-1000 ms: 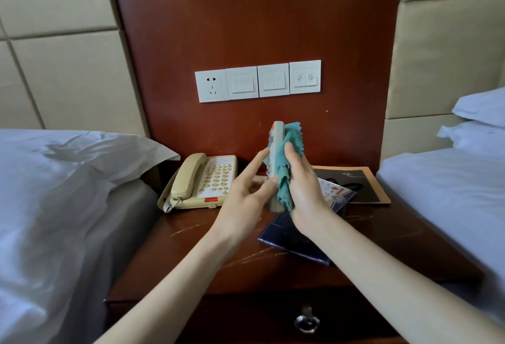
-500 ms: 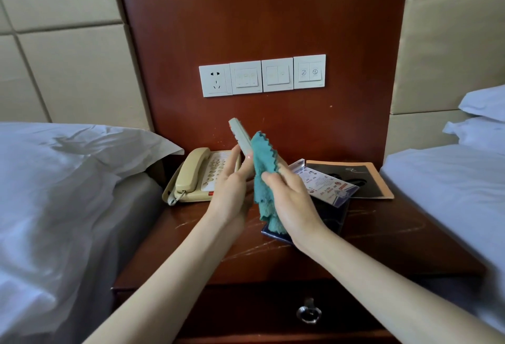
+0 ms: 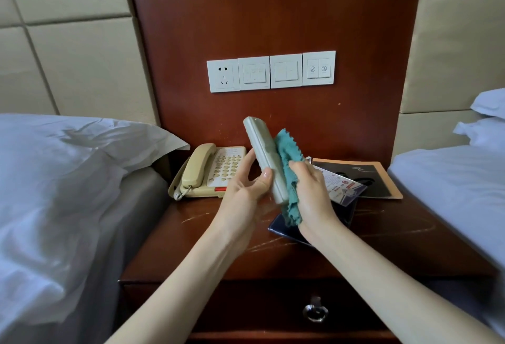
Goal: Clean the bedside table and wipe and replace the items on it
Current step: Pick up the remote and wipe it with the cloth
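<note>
Left hand gripping grey remote, long axis tilted up-left, right hand pressing teal cloth against it

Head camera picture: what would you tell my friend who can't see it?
A left hand holds a grey remote control above a bedside table while the right hand presses a teal cloth against it. A beige telephone and a black booklet lie behind.

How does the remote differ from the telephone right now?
The remote is held up, tilted, in the left hand; the telephone lies flat on the bedside table, untouched. The right hand presses the teal cloth on the remote; nothing wipes the telephone. The remote is slim, no buttons showing; the telephone is broad, keypad showing. Both are pale plastic.
</note>
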